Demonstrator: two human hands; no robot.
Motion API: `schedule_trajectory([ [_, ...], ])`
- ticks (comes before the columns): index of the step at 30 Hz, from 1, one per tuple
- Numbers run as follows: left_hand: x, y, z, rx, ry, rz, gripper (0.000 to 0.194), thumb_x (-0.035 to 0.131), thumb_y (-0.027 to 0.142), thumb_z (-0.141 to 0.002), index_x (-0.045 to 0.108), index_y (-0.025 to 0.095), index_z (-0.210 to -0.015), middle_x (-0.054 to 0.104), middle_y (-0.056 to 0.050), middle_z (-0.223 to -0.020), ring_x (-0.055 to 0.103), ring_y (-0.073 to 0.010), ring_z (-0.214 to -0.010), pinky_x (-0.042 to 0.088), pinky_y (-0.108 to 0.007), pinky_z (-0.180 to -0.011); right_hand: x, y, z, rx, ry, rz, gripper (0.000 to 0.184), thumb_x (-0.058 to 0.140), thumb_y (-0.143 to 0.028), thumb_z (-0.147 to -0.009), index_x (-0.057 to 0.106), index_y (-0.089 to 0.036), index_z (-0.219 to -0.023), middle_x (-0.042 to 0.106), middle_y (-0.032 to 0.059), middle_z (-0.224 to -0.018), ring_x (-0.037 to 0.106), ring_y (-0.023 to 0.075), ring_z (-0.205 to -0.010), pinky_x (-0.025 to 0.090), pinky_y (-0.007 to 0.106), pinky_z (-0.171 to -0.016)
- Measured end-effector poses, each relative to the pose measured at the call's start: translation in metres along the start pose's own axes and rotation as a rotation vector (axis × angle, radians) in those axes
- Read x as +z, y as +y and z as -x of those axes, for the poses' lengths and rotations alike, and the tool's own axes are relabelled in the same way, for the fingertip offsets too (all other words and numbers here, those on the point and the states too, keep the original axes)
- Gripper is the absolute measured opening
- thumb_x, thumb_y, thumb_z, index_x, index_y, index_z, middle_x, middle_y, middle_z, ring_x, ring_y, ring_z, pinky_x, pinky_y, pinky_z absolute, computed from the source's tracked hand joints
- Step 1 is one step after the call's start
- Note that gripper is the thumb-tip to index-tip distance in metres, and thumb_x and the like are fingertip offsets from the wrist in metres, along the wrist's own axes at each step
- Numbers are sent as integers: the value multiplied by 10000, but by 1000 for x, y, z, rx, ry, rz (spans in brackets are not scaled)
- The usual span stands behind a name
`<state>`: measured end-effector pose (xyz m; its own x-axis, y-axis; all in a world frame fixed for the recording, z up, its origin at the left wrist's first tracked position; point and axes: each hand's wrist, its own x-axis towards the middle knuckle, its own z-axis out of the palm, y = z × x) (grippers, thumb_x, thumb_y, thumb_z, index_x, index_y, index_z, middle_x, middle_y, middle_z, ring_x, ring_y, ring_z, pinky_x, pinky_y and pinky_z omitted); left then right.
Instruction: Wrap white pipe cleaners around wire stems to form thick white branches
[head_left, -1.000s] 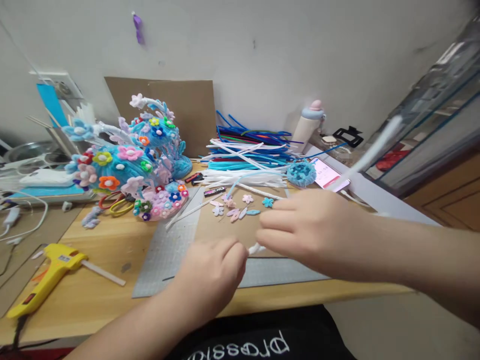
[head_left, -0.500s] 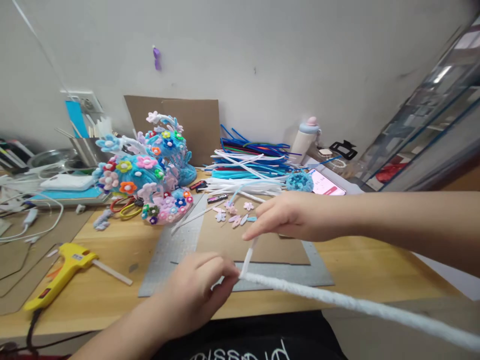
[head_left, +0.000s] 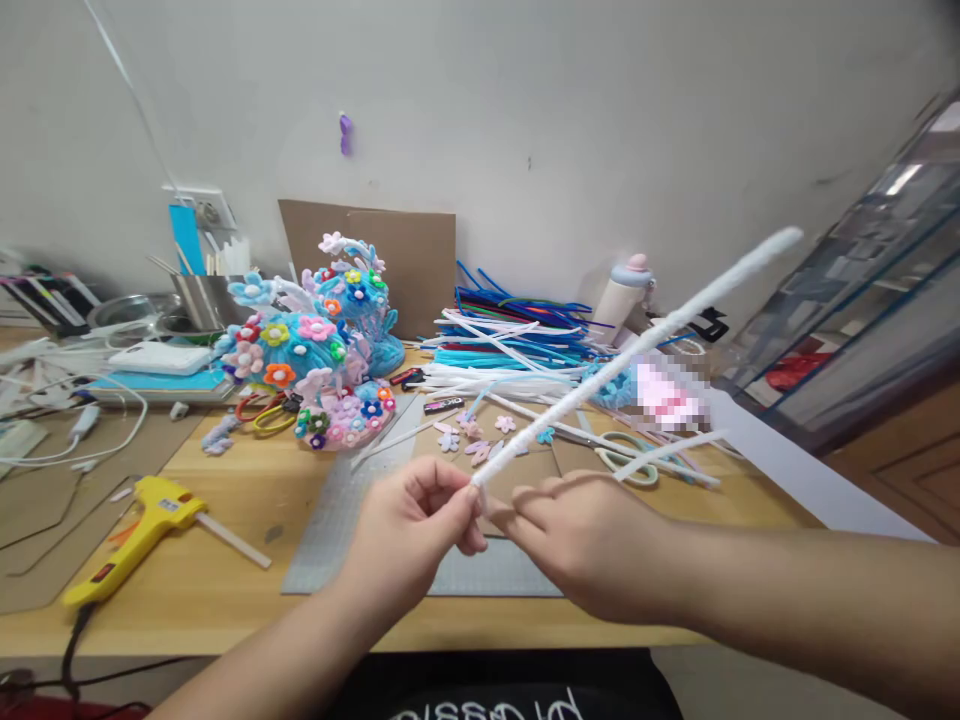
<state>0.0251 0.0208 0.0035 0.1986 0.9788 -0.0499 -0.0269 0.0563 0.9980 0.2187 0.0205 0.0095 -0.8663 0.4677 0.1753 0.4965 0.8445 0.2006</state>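
Between thumb and fingers, my left hand (head_left: 427,525) pinches the lower end of a long rod wrapped in fuzzy white pipe cleaner (head_left: 592,385). The rod slants up to the right across the view. My right hand (head_left: 581,540) is closed just right of that end, its fingertips close to the left hand's. A loose white pipe cleaner tail (head_left: 675,455) sticks out behind the right hand. From the rod's end a short white strand runs to the right fingertips. Small pastel pipe cleaner flowers and petals (head_left: 480,453) lie beyond the hands on cardboard.
A yellow glue gun (head_left: 150,535) with a glue stick lies left. Flower-covered blue pieces (head_left: 307,355) stand behind it. Bundles of pipe cleaners (head_left: 510,345), scissors (head_left: 634,470) and a bottle (head_left: 622,295) are at the back. A grey cutting mat (head_left: 322,550) lies under the cardboard.
The wrapped rod has swung from pointing down right to pointing up right. My right hand has come down beside the left, and the pipe cleaner tail now shows behind it.
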Motion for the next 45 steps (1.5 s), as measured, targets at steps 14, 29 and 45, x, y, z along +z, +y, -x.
schedule_trajectory([
  [14,-15,-20,-14,566,-40,-1023,131,509,164,-809,594,185,-712,636,-24,-648,583,-148,-603,413,-232,-542,-39,12,-7,-49,88,78,159,467,-116,-807,621,-159,-801,572,29,-634,447,152,-501,190,313,-468],
  [29,-31,-5,1,576,-385,-702,93,531,163,-842,560,178,-755,676,-22,-665,617,-123,-642,460,-234,-628,-6,45,-33,299,-132,-1039,148,571,-108,-841,704,-171,-860,721,3,-816,656,133,-768,501,231,-696],
  [45,-12,-41,-30,640,32,-899,112,489,156,-835,581,152,-771,635,-32,-651,599,-151,-598,453,-248,-529,22,-9,-17,152,-83,-141,168,506,-79,-706,585,-138,-842,620,40,-723,544,164,-554,242,281,-450],
])
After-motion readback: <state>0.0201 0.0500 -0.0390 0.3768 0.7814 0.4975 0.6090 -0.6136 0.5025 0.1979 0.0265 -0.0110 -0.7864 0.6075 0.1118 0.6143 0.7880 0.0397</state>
